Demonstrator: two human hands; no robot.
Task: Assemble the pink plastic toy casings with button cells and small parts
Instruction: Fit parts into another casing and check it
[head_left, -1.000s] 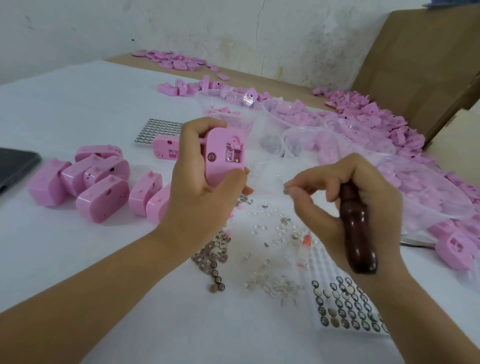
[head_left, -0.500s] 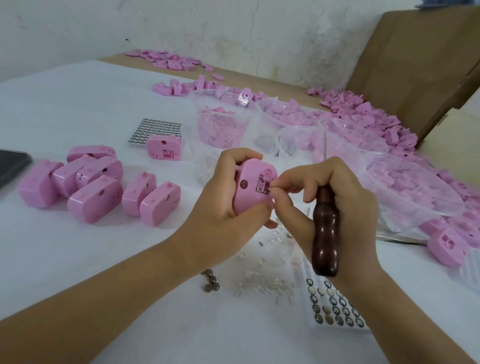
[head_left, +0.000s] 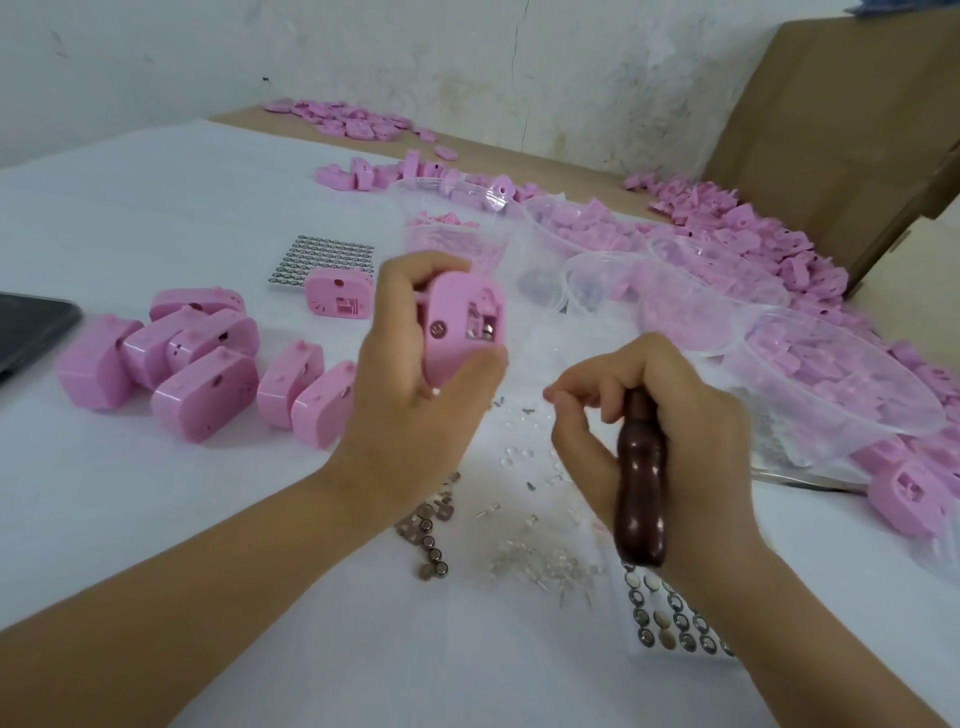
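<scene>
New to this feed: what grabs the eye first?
The left hand grips a pink casing mid-frame, its open compartment toward the camera; the right hand holds a dark wooden tool handle beside it. Pink parts lie heaped along the far right, behind clear plastic bowls.

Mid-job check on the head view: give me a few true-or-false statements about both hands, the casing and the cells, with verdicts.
1. The left hand grips a pink casing, its open compartment toward the camera. True.
2. The right hand holds nothing. False: it grips a dark wooden handle.
3. The right hand touches the pink casing. False: a clear gap separates them.
4. A tray of button cells lies by the right wrist. True.
5. The loose button cells lie on that tray. False: they lie on the white table, beside the left wrist.
</scene>
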